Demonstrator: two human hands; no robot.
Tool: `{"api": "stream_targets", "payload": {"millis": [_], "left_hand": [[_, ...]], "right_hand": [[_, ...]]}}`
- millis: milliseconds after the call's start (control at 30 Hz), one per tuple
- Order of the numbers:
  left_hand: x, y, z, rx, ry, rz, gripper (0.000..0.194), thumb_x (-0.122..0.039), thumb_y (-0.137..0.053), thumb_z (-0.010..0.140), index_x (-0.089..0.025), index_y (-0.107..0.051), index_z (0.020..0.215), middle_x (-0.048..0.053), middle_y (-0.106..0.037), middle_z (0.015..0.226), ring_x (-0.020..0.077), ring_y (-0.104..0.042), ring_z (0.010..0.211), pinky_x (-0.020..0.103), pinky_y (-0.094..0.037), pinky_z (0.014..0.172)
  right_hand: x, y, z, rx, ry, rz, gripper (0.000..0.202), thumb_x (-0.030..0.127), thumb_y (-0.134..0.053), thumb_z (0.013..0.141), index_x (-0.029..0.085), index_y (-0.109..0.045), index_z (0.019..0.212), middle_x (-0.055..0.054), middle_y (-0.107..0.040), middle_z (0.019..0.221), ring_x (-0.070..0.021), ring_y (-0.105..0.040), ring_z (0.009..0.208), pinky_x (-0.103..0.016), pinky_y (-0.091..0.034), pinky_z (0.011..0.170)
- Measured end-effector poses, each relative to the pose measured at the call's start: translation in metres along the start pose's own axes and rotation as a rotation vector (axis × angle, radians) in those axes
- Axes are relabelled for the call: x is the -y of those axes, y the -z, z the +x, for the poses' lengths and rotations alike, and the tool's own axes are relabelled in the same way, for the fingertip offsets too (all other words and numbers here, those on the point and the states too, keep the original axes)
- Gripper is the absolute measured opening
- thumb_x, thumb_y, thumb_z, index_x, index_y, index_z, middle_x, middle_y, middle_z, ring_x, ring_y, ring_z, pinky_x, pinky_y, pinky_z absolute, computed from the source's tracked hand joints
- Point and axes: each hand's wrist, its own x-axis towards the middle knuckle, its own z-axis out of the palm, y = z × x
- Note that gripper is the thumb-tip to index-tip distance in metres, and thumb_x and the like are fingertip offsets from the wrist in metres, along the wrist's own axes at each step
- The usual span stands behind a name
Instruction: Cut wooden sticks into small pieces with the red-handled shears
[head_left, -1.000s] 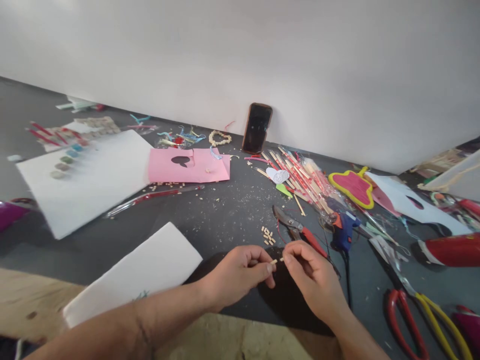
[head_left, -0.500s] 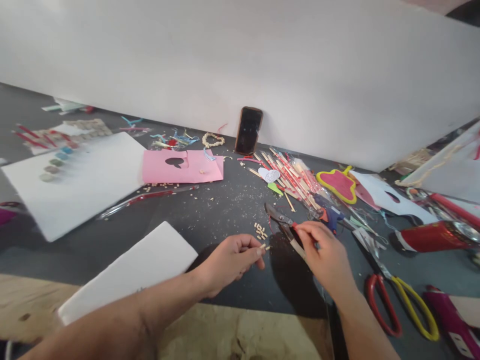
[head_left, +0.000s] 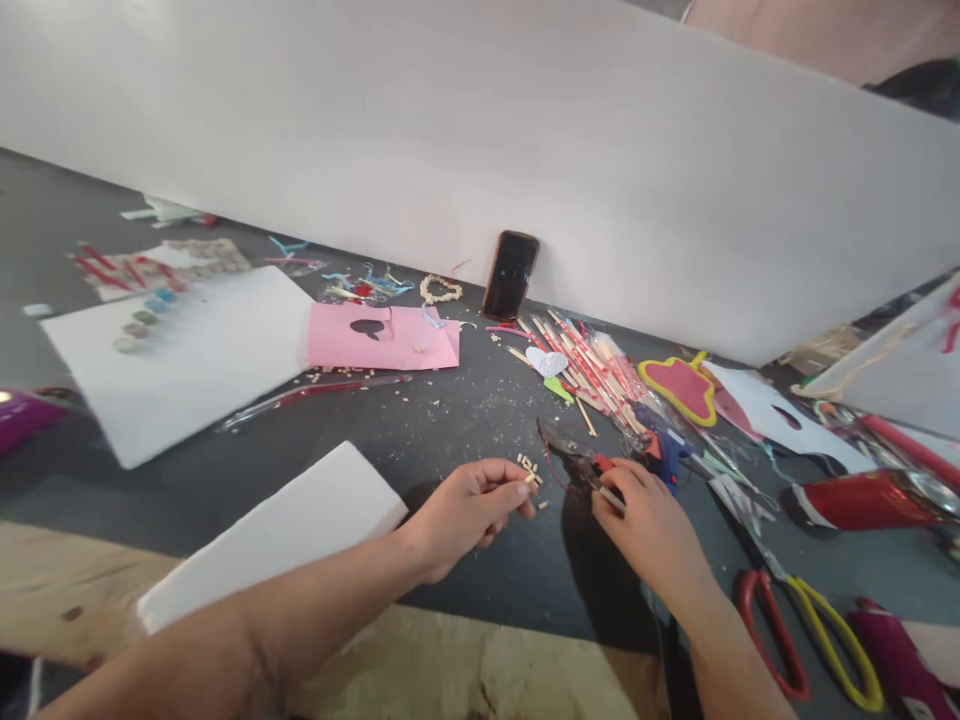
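My left hand (head_left: 476, 515) is closed in a pinch on a small pale wooden stick piece (head_left: 531, 478). Just beyond its fingertips lies a little pile of similar cut pieces (head_left: 526, 462), with a single one (head_left: 543, 505) lying closer to me. My right hand (head_left: 649, 525) has its fingers closed around the handles of hand cutters (head_left: 566, 447). Their dark blades point away to the left, and a red part shows by my fingers. The cutters rest on or just above the dark table; the palm side of my right hand is hidden.
Right of the cutters lie a blue glue gun (head_left: 666, 455), scissors (head_left: 780, 575) and a red can (head_left: 874, 500). Red-and-pale sticks (head_left: 585, 365) are heaped behind. A phone (head_left: 511, 275) leans on the white wall. A white foam block (head_left: 281, 535) and pink card (head_left: 382, 337) lie left.
My right hand's fingers have moved down and wrapped further around the cutters' handles. A stick piece now lies loose beside my left fingertips. The whole view has shifted slightly.
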Motion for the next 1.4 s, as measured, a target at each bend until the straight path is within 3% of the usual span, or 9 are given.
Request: {"api": "stream_targets", "payload": {"millis": [100, 167, 267, 333, 467, 567, 700, 933, 1400], "left_hand": [[-0.004, 0.001, 0.001, -0.009, 0.004, 0.000, 0.021, -0.037, -0.055, 0.078, -0.015, -0.053, 0.079, 0.000, -0.056, 0.072, 0.0028, -0.028, 0.046, 0.017, -0.018, 0.040], [-0.006, 0.002, 0.001, -0.027, 0.008, -0.004, 0.021, -0.037, -0.055, 0.078, -0.015, -0.053, 0.078, 0.000, -0.055, 0.070, 0.0027, -0.027, 0.045, 0.017, -0.018, 0.040], [-0.008, 0.002, 0.002, -0.056, 0.021, -0.015, 0.022, -0.037, -0.056, 0.078, -0.015, -0.053, 0.077, -0.001, -0.055, 0.069, 0.0027, -0.026, 0.045, 0.017, -0.018, 0.040], [-0.009, 0.002, 0.002, -0.067, 0.030, -0.025, 0.022, -0.037, -0.056, 0.078, -0.015, -0.053, 0.077, -0.001, -0.054, 0.068, 0.0025, -0.026, 0.045, 0.017, -0.017, 0.039], [-0.008, 0.004, 0.003, -0.099, 0.018, -0.063, 0.022, -0.037, -0.057, 0.078, -0.015, -0.054, 0.078, -0.001, -0.055, 0.067, 0.0022, -0.026, 0.044, 0.017, -0.017, 0.039], [-0.010, 0.008, 0.005, -0.147, -0.025, -0.087, 0.022, -0.037, -0.057, 0.077, -0.015, -0.055, 0.079, -0.001, -0.055, 0.067, 0.0018, -0.027, 0.043, 0.017, -0.018, 0.039], [-0.015, 0.013, 0.006, -0.208, -0.105, -0.109, 0.022, -0.037, -0.057, 0.078, -0.015, -0.054, 0.078, -0.002, -0.054, 0.066, 0.0022, -0.029, 0.044, 0.016, -0.019, 0.039], [-0.016, 0.014, 0.006, -0.223, -0.178, -0.080, 0.022, -0.036, -0.056, 0.079, -0.015, -0.054, 0.078, -0.002, -0.053, 0.065, 0.0019, -0.031, 0.044, 0.016, -0.021, 0.039], [-0.011, 0.014, 0.007, -0.212, -0.121, 0.017, 0.022, -0.037, -0.054, 0.080, -0.015, -0.054, 0.076, -0.003, -0.054, 0.064, 0.0008, -0.032, 0.040, 0.017, -0.021, 0.039]], "right_hand": [[-0.006, 0.007, -0.002, -0.087, -0.180, 0.215, 0.018, 0.035, -0.049, 0.077, 0.020, -0.056, 0.083, -0.009, -0.060, 0.103, -0.0205, -0.058, 0.085, -0.034, -0.045, 0.074], [-0.008, 0.015, -0.004, -0.122, -0.333, 0.517, 0.026, 0.041, -0.049, 0.077, 0.020, -0.056, 0.090, -0.007, -0.063, 0.090, -0.0176, -0.058, 0.073, -0.031, -0.046, 0.066], [-0.007, 0.023, -0.008, -0.091, -0.450, 0.998, 0.033, 0.042, -0.055, 0.075, 0.020, -0.054, 0.099, -0.001, -0.061, 0.074, -0.0121, -0.053, 0.057, -0.025, -0.044, 0.054], [-0.005, 0.025, -0.009, -0.021, -0.444, 1.095, 0.030, 0.038, -0.060, 0.072, 0.021, -0.055, 0.096, 0.001, -0.059, 0.068, -0.0106, -0.052, 0.054, -0.022, -0.044, 0.051], [0.003, 0.017, -0.011, 0.039, -0.257, 0.797, 0.014, 0.029, -0.059, 0.071, 0.022, -0.061, 0.083, -0.003, -0.067, 0.080, -0.0163, -0.063, 0.070, -0.024, -0.052, 0.063], [0.008, 0.010, -0.014, -0.045, -0.015, 0.583, 0.026, 0.021, -0.051, 0.072, 0.024, -0.062, 0.096, -0.006, -0.063, 0.111, -0.0196, -0.062, 0.097, -0.026, -0.052, 0.078], [0.009, 0.006, -0.019, -0.037, 0.188, 0.397, 0.042, 0.013, -0.042, 0.073, 0.024, -0.056, 0.111, -0.006, -0.048, 0.131, -0.0194, -0.052, 0.113, -0.028, -0.048, 0.088], [0.008, -0.001, -0.023, 0.018, 0.282, 0.102, 0.047, 0.008, -0.039, 0.070, 0.020, -0.053, 0.112, -0.005, -0.029, 0.144, -0.0255, -0.042, 0.122, -0.039, -0.048, 0.090], [0.014, 0.001, -0.022, 0.033, 0.318, 0.128, 0.046, 0.005, -0.037, 0.068, 0.019, -0.054, 0.109, -0.006, -0.026, 0.145, -0.0244, -0.044, 0.120, -0.037, -0.048, 0.089]]}}
